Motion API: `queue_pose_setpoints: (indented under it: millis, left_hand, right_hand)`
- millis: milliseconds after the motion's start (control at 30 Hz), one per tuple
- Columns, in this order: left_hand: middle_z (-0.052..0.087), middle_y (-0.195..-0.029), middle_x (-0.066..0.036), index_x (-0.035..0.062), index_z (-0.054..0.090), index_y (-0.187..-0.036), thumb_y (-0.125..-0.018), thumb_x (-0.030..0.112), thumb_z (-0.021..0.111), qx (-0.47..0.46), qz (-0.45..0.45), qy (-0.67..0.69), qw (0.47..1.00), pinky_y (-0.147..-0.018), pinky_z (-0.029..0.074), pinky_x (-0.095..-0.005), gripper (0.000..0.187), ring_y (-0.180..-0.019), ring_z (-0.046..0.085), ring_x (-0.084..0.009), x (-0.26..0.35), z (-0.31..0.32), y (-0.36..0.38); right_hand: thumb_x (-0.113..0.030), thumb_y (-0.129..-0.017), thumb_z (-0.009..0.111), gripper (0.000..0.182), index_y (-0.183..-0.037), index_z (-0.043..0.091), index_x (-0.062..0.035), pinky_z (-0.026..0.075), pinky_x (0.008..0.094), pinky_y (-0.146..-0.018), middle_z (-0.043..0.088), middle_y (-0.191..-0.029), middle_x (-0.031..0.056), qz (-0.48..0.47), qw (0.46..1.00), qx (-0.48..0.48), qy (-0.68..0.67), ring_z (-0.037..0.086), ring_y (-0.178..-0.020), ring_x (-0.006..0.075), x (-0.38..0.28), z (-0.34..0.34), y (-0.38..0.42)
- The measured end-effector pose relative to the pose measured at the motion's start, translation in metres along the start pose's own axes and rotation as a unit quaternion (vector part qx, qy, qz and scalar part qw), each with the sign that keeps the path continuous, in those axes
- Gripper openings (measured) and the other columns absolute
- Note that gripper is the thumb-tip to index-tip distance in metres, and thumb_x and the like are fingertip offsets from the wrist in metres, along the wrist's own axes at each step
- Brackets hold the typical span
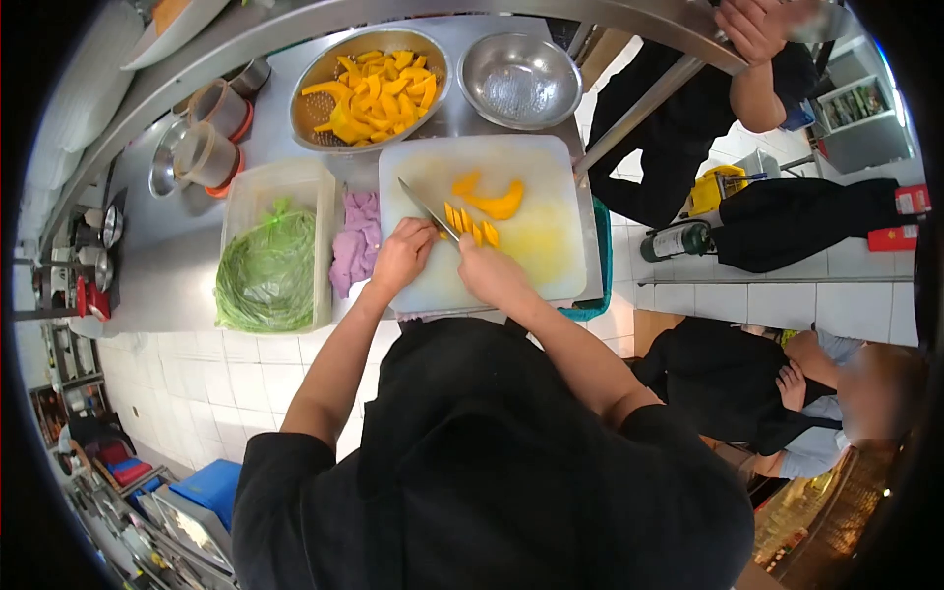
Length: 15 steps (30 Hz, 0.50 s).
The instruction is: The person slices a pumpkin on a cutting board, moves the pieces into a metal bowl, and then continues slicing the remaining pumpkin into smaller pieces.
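My right hand (495,275) is closed round the handle of a kitchen knife (425,205), whose blade points up and left across a white cutting board (551,162). Cut pumpkin slices (478,230) lie along the blade's right side. Just left of the blade, my left hand (403,253) has its fingers curled down on a pumpkin piece (443,234), mostly hidden by the fingers and the knife. Farther back on the board rest a curved pumpkin wedge (500,202) and a smaller pumpkin chunk (466,182).
Behind the board stand a colander (307,108) of pumpkin pieces and a steel bowl (520,82). To the left are a purple cloth (356,241) and a plastic bin (323,187) holding bagged greens (265,265). Two other people (669,118) are at the right. A metal shelf edge (472,8) crosses overhead.
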<state>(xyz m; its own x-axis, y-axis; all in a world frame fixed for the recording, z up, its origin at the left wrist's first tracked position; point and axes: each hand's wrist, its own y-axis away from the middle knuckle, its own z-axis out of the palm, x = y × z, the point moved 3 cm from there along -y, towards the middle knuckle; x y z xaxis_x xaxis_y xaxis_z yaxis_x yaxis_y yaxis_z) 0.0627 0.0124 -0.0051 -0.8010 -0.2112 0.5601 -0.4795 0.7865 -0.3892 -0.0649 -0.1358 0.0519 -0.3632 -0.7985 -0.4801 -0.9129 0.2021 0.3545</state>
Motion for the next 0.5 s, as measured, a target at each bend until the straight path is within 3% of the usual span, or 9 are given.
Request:
queue_pose_setpoints:
  millis: [67, 100, 133, 200, 300, 367, 433, 467, 500]
  left_hand:
    - [0.070, -0.120, -0.015, -0.0003, 0.073, -0.108, -0.091, 0.002, 0.073, 0.041, -0.055, 0.009, 0.998, -0.094, 0.057, -0.0435, 0.017, -0.112, 0.066, -0.0372, 0.004, -0.001, -0.003]
    - [0.068, -0.130, -0.017, 0.0002, 0.070, -0.122, -0.097, 0.006, 0.069, 0.037, -0.113, 0.037, 0.992, -0.102, 0.053, -0.0447, 0.026, -0.122, 0.062, -0.0395, 0.001, 0.004, -0.002]
    - [0.068, -0.130, -0.017, 0.0002, 0.070, -0.122, -0.097, 0.006, 0.069, 0.039, -0.105, 0.038, 0.993, -0.102, 0.053, -0.0447, 0.026, -0.122, 0.062, -0.0395, 0.001, 0.009, -0.011]
    - [0.064, -0.139, -0.017, 0.0030, 0.065, -0.136, -0.104, 0.020, 0.063, 0.122, -0.156, 0.032, 0.980, -0.110, 0.046, -0.0480, 0.036, -0.132, 0.057, -0.0395, 0.003, 0.018, -0.021]
    - [0.061, -0.146, -0.017, 0.0051, 0.061, -0.143, -0.108, 0.034, 0.056, 0.079, -0.138, 0.058, 0.986, -0.115, 0.040, -0.0507, 0.045, -0.141, 0.051, -0.0385, -0.009, 0.037, -0.055]
    - [0.060, -0.145, -0.019, 0.0052, 0.062, -0.141, -0.108, 0.037, 0.055, 0.020, -0.112, 0.027, 0.993, -0.115, 0.038, -0.0508, 0.047, -0.140, 0.051, -0.0380, -0.008, 0.043, -0.076]
    - [0.060, -0.144, -0.020, 0.0052, 0.063, -0.140, -0.108, 0.040, 0.054, -0.038, -0.081, -0.006, 0.996, -0.116, 0.036, -0.0509, 0.048, -0.140, 0.051, -0.0375, 0.000, 0.049, -0.083]
    - [0.061, -0.141, -0.020, 0.0049, 0.064, -0.139, -0.108, 0.040, 0.055, -0.043, -0.110, 0.000, 0.993, -0.116, 0.035, -0.0508, 0.048, -0.137, 0.051, -0.0376, 0.004, 0.051, -0.081]
    - [0.062, -0.138, -0.021, 0.0045, 0.064, -0.138, -0.107, 0.040, 0.056, -0.046, -0.140, 0.005, 0.989, -0.116, 0.033, -0.0507, 0.048, -0.135, 0.051, -0.0377, 0.007, 0.053, -0.078]
  right_hand:
    - [-0.016, -0.099, 0.053, 0.022, -0.114, 0.051, 0.0000, 0.055, 0.0614, -0.076, 0.072, -0.084, 0.0269, 0.006, 1.000, 0.016, -0.012, 0.072, -0.082, 0.0479, 0.003, -0.015, 0.005]
    - [-0.016, -0.099, 0.053, 0.022, -0.114, 0.051, 0.0000, 0.055, 0.0614, -0.076, 0.072, -0.084, 0.0269, 0.008, 1.000, 0.026, -0.011, 0.072, -0.082, 0.0479, 0.011, -0.021, 0.012]
    - [-0.017, -0.099, 0.054, 0.023, -0.114, 0.052, 0.0007, 0.055, 0.0610, -0.077, 0.071, -0.083, 0.0274, -0.005, 0.996, 0.046, -0.080, 0.071, -0.080, 0.0488, 0.021, -0.025, 0.024]
    - [-0.018, -0.100, 0.055, 0.024, -0.114, 0.052, 0.0015, 0.055, 0.0606, -0.077, 0.070, -0.081, 0.0280, -0.018, 0.987, 0.066, -0.147, 0.069, -0.079, 0.0498, 0.047, -0.023, 0.048]
    - [-0.018, -0.102, 0.054, 0.026, -0.118, 0.054, 0.0013, 0.056, 0.0532, -0.063, 0.067, -0.073, 0.0217, 0.048, 0.958, 0.089, -0.267, 0.068, -0.062, 0.0405, 0.085, -0.015, 0.076]
    - [-0.019, -0.104, 0.052, 0.028, -0.125, 0.057, 0.0000, 0.050, 0.0407, -0.047, 0.060, -0.063, 0.0116, 0.139, 0.892, 0.050, -0.427, 0.060, -0.046, 0.0257, 0.100, -0.012, 0.100]
    - [-0.018, -0.105, 0.051, 0.029, -0.128, 0.056, -0.0005, 0.047, 0.0364, -0.043, 0.056, -0.060, 0.0080, 0.137, 0.873, 0.039, -0.467, 0.056, -0.042, 0.0204, 0.117, -0.001, 0.115]
    - [-0.017, -0.105, 0.050, 0.030, -0.130, 0.056, -0.0011, 0.043, 0.0320, -0.039, 0.053, -0.057, 0.0043, 0.132, 0.853, 0.025, -0.504, 0.051, -0.038, 0.0152, 0.123, 0.006, 0.120]
    - [-0.016, -0.106, 0.049, 0.032, -0.134, 0.056, -0.0012, 0.044, 0.0330, -0.039, 0.051, -0.054, 0.0043, 0.141, 0.842, 0.023, -0.520, 0.050, -0.038, 0.0171, 0.125, 0.010, 0.125]
